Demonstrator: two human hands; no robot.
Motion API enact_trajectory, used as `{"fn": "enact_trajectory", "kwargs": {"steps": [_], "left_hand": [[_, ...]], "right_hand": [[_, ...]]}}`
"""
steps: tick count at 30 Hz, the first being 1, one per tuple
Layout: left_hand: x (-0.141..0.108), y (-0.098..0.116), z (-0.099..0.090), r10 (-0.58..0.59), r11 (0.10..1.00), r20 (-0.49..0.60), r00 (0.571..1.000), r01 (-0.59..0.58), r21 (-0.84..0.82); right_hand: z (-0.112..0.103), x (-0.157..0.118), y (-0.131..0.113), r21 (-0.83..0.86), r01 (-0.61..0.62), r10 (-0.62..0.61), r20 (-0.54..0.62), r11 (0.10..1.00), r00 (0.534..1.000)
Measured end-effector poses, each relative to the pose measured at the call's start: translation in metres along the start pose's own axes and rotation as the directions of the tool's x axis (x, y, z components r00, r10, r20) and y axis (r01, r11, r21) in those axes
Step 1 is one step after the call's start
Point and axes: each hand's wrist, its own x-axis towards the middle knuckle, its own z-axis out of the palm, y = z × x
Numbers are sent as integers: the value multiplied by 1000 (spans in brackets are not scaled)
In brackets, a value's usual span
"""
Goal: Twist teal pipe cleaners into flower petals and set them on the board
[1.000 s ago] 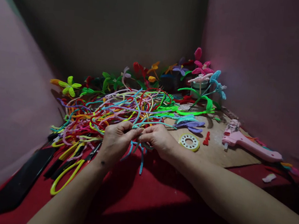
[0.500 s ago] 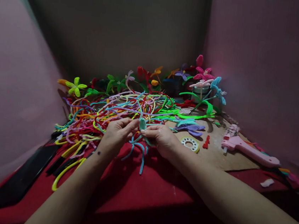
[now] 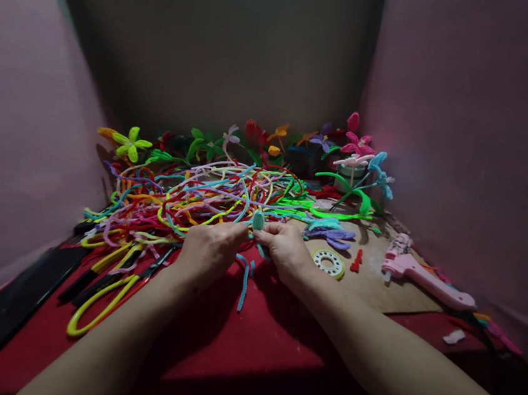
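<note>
Between my hands is a teal pipe-cleaner petal, a small upright oval. My right hand pinches its lower right side between thumb and fingers. My left hand is closed at the petal's left, its fingertips pressed together on a light blue stem that curves up from them. Short blue pipe-cleaner pieces lie on the red cloth just below my hands. A large tangle of coloured pipe cleaners spreads behind my left hand.
Pipe-cleaner flowers line the back. At right, a brown board bears a tape roll, purple petals and a pink glue gun. Yellow-handled scissors and a black flat object lie left.
My left hand has turned, its fingers now lower and more folded beside the petal. The petal stays pinched in my right hand. The view has shifted slightly.
</note>
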Motion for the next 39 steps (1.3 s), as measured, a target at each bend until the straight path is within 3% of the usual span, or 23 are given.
{"fn": "enact_trajectory", "kwargs": {"steps": [3,4,6,8,10,12,15,18,21,25,29,31,34,37,39], "left_hand": [[6,-7,-6,-170,961,-37,985,158,-225],[8,-8,-7,-261,905,-16,965,239,-351],[11,-7,-7,-395,699,143,908,398,-594],[12,-1,-3,-368,442,365,856,506,-741],[10,8,5,-259,244,503,825,559,-792],[7,16,11,-194,126,566,801,592,-796],[4,21,16,-146,47,604,783,616,-787],[3,20,16,-82,42,638,765,643,-765],[3,22,15,-118,120,655,746,666,-737],[3,28,16,-218,318,567,794,607,-728],[3,30,12,-231,417,569,789,608,-675],[4,30,8,-287,465,506,813,580,-668],[6,29,3,-357,457,339,870,479,-749],[8,27,3,-395,412,260,881,423,-807],[8,25,2,-416,429,230,880,413,-803]], "right_hand": [[-2,5,0,156,-4,9,-29,988,1000],[-3,6,0,219,-6,15,-38,976,999],[-4,9,-2,333,-9,27,-47,943,999],[-3,9,-4,411,-23,41,-35,911,999],[-1,7,-6,453,-35,52,-24,891,998],[2,4,-8,466,-47,59,-10,883,998],[4,1,-8,458,-65,68,10,886,998],[4,-1,-6,397,-14,22,-15,918,1000],[4,-2,-4,304,57,-39,-66,951,997],[4,-3,0,258,89,-75,-62,962,995],[1,2,0,226,133,-114,-94,965,989],[-1,5,-1,206,139,-113,-131,969,985],[-3,7,-2,201,73,-55,-91,977,994],[-2,5,-1,227,-21,26,-18,974,1000],[-1,3,-1,259,-53,48,26,964,998]]}}
